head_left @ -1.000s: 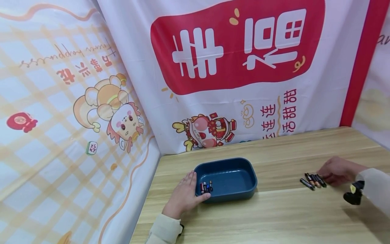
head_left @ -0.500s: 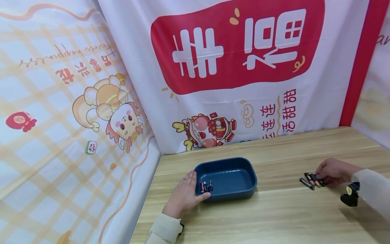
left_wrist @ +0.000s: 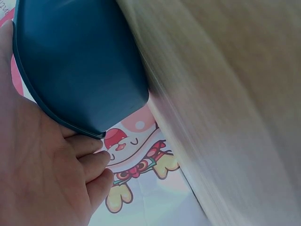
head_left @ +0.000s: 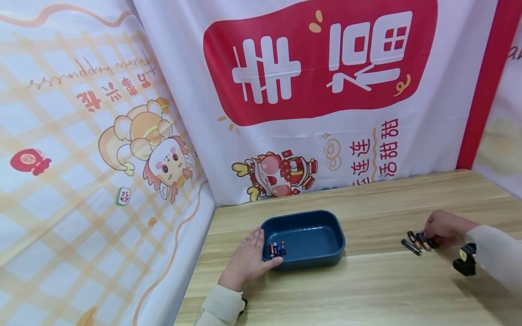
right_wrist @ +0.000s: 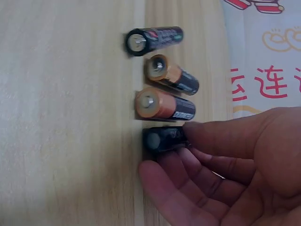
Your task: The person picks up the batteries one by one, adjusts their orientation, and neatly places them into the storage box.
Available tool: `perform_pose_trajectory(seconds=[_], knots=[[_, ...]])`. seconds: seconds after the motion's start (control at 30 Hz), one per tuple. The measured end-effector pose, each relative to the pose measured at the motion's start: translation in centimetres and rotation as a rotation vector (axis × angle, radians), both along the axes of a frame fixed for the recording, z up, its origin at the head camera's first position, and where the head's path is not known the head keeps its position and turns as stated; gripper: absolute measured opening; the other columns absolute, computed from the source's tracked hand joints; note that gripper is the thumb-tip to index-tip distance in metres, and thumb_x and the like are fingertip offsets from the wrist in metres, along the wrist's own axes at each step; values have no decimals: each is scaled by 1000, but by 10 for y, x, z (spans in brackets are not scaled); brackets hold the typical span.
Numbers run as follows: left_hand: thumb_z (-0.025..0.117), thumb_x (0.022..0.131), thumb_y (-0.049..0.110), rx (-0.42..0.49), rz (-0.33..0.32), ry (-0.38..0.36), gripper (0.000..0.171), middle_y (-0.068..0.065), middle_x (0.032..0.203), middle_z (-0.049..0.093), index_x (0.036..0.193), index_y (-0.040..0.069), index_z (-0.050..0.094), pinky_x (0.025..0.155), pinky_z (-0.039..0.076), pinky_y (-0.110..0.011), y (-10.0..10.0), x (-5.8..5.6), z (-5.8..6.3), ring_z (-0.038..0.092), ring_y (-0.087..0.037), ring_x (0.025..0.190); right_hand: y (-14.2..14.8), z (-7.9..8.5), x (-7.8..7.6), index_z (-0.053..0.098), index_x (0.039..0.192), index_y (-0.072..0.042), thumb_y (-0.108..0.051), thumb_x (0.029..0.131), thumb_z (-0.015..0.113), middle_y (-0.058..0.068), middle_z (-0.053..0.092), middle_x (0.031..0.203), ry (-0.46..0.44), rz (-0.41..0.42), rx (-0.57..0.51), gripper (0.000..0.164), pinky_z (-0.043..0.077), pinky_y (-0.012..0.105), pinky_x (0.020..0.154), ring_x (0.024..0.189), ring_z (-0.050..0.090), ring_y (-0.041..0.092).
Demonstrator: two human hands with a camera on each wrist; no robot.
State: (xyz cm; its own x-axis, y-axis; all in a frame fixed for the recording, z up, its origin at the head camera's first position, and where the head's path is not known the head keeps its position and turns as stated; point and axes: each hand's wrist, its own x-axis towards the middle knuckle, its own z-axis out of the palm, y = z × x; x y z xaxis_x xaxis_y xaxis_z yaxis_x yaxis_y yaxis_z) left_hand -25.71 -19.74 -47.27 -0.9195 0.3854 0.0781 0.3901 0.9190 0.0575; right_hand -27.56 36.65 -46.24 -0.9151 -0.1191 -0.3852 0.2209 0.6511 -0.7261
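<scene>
Head camera: a dark blue, rounded-rectangular bin (head_left: pixel 314 261) with smooth, slightly glossy walls sits on a wood-grained tabletop (head_left: pixel 346 299). The left hand (head_left: pixel 244 260) lies against the bin's left end, fingers fairly straight along the rim and thumb over the front edge. A cluster of small cylindrical batteries (head_left: pixel 277 250) lies inside the bin, beside that end. Well to the bin's right, the right hand (head_left: pixel 447 227) bends its fingers down at a short row of loose batteries. Both sleeves (head_left: pixel 220 304) are pale fabric. Behind the bin hangs a lightly creased white cloth (head_left: pixel 269 136) with a large red panel.

Left wrist camera: the bin's curved wall fills the upper left, matte and even, with a thin raised lip. The palm faces it, the fingers loosely bent at the lip, spread from the thumb.

Right wrist camera: four batteries lie side by side. Nearest the bin is a dark, shiny-wrapped battery (right_wrist: pixel 154 40); next come two copper-and-black batteries (right_wrist: pixel 165 106); farthest from the bin, a blackish battery (right_wrist: pixel 162 139) is pinched between thumb and fingers.
</scene>
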Motion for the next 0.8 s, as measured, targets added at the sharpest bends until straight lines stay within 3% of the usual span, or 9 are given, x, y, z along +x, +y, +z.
perform_pose_trajectory(seconds=[0.27,0.37,0.5,0.8], knots=[[35,83,83,-6,6,-10,110,-14,159,20,154,1,21,115,21,-44,1,1,1,18,-30,145,11,-11,0,58,97,10,7,87,49,6,58,74,0,17,-178,14,55,37,60,65,56,18],[37,83,83,2,13,-22,110,-14,159,19,154,1,20,115,20,-45,1,1,1,16,-29,146,15,-14,-2,55,104,17,7,89,48,8,63,78,-14,44,-272,19,56,37,62,66,60,19],[38,83,83,9,20,-27,110,-13,159,19,154,2,19,115,19,-45,1,2,1,14,-27,146,19,-9,-5,49,112,22,5,93,47,11,65,83,-25,90,-370,25,57,37,66,66,63,19],[38,83,82,14,5,-14,109,-14,159,19,154,1,20,115,20,-46,0,0,-1,17,-30,146,13,-1,-13,51,117,17,5,97,46,11,64,95,-35,126,-542,24,57,38,76,83,66,21]])
